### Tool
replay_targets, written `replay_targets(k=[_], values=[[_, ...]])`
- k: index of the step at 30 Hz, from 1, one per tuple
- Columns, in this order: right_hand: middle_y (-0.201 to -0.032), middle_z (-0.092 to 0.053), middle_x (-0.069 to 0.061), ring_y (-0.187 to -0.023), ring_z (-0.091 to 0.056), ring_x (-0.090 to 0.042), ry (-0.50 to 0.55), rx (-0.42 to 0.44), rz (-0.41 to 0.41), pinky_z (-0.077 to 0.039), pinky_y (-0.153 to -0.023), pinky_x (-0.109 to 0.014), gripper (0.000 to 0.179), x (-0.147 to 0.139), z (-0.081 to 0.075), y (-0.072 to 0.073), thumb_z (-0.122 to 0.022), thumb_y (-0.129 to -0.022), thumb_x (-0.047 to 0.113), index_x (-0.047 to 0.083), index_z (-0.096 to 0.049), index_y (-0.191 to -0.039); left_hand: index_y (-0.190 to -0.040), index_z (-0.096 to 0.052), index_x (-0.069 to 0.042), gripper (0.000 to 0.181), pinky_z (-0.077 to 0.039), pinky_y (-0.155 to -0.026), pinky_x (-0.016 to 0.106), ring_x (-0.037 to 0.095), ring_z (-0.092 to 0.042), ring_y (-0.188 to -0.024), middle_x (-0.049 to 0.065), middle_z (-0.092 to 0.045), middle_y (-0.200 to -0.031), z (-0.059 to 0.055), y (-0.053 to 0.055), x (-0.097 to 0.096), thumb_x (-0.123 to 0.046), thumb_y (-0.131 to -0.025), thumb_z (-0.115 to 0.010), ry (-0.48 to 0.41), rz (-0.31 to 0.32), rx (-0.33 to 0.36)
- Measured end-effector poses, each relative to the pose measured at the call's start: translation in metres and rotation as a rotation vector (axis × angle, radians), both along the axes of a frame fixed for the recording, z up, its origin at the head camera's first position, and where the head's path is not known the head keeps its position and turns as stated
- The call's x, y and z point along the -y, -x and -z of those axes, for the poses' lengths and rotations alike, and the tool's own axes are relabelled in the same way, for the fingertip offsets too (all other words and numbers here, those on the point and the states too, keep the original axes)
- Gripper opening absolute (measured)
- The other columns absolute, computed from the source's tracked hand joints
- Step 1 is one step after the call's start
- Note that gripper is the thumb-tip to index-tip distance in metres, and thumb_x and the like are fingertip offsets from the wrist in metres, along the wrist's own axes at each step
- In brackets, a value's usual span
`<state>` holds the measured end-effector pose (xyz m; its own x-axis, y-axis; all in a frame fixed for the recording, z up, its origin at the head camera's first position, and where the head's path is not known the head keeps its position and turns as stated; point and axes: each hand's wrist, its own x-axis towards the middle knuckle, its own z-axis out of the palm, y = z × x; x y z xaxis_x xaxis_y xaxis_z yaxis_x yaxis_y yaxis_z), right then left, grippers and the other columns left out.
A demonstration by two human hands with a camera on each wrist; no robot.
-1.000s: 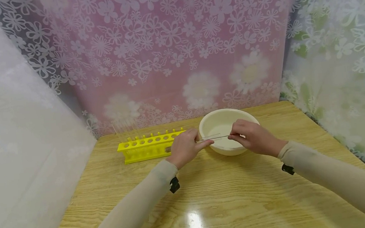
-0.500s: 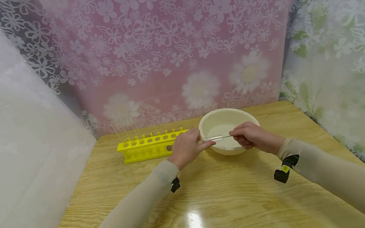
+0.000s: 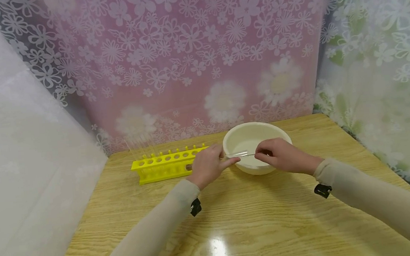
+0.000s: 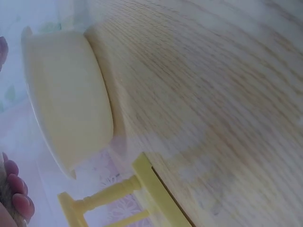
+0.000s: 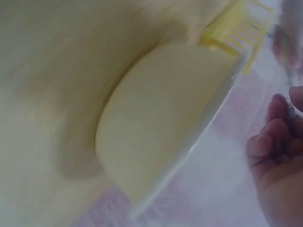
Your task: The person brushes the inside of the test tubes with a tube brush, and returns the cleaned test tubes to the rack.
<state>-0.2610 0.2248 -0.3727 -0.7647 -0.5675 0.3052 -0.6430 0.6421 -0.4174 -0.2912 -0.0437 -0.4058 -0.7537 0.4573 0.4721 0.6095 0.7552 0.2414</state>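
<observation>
In the head view my left hand (image 3: 209,165) grips a clear glass test tube (image 3: 243,153), its open mouth pointing right over the bowl. My right hand (image 3: 282,155) pinches the thin wire handle of a test tube brush (image 3: 251,155), which runs into the tube's mouth. Brownish bristles (image 3: 188,167) show on the far side of the left hand, in front of the rack; the middle of the tube is hidden in that hand. Curled fingertips (image 4: 21,196) and a strip of bristles appear at the left wrist view's edge. In the right wrist view, curled fingers (image 5: 277,130) are partly cut off.
A cream bowl (image 3: 241,130) stands on the wooden table (image 3: 254,219) beneath the hands. Left of it is a yellow test tube rack (image 3: 168,157), with several upright clear tubes (image 3: 140,144) at its left end. Floral curtains (image 3: 193,57) hang behind and at the sides.
My right hand turned and drew slightly right half a second ago, then came back left and turned back, with the wire handle. The left hand and tube shifted only slightly.
</observation>
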Motion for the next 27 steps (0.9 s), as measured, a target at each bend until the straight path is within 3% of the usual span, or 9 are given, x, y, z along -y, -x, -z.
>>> replay_targets(k=[4, 8, 11, 19, 27], values=[[-0.089, -0.068, 0.003, -0.078, -0.062, -0.008, -0.192, -0.298, -0.105, -0.052, -0.07, -0.03, 0.006, 0.002, 0.003, 0.0, -0.069, -0.095, 0.008, 0.01, -0.072, -0.099, -0.081, -0.056, -0.014, 0.056, -0.03, -0.044, 0.022, 0.009, -0.039, -0.05, -0.005, -0.046, -0.067, 0.001, 0.0, 0.002, -0.068, -0.084, -0.066, -0.004, 0.004, 0.031], [-0.085, -0.067, -0.001, -0.079, -0.065, -0.016, -0.285, -0.404, -0.127, -0.053, -0.069, -0.032, 0.007, 0.002, 0.004, 0.001, -0.069, -0.093, 0.003, 0.009, -0.068, -0.094, -0.078, -0.052, -0.017, 0.053, -0.031, -0.043, 0.022, 0.009, -0.04, -0.05, -0.005, -0.048, -0.067, 0.003, 0.0, 0.002, -0.067, -0.083, -0.069, -0.023, 0.021, 0.063], [-0.088, -0.068, -0.004, -0.083, -0.067, -0.019, -0.275, -0.389, -0.112, -0.055, -0.072, -0.033, 0.007, 0.0, 0.004, 0.001, -0.067, -0.094, 0.001, 0.008, -0.069, -0.096, -0.076, -0.051, -0.019, 0.052, -0.032, -0.043, 0.022, 0.009, -0.041, -0.05, -0.005, -0.049, -0.066, 0.004, 0.0, 0.002, -0.067, -0.083, -0.069, -0.041, 0.031, 0.071], [-0.097, -0.075, -0.002, -0.085, -0.07, -0.013, -0.065, -0.188, -0.111, -0.056, -0.074, -0.034, 0.014, -0.009, -0.001, 0.005, -0.066, -0.095, 0.001, 0.007, -0.077, -0.102, -0.075, -0.052, -0.02, 0.055, -0.035, -0.044, 0.023, 0.009, -0.043, -0.05, -0.006, -0.051, -0.065, -0.001, 0.0, 0.002, -0.073, -0.082, -0.065, -0.051, 0.024, 0.106], [-0.098, -0.075, -0.004, -0.086, -0.069, -0.013, -0.057, -0.133, -0.089, -0.056, -0.073, -0.033, 0.015, -0.026, -0.007, 0.003, -0.067, -0.094, 0.001, 0.007, -0.077, -0.103, -0.074, -0.053, -0.021, 0.054, -0.037, -0.044, 0.024, 0.009, -0.047, -0.05, -0.008, -0.053, -0.065, -0.01, -0.002, -0.003, -0.074, -0.08, -0.066, -0.036, 0.029, 0.108]])
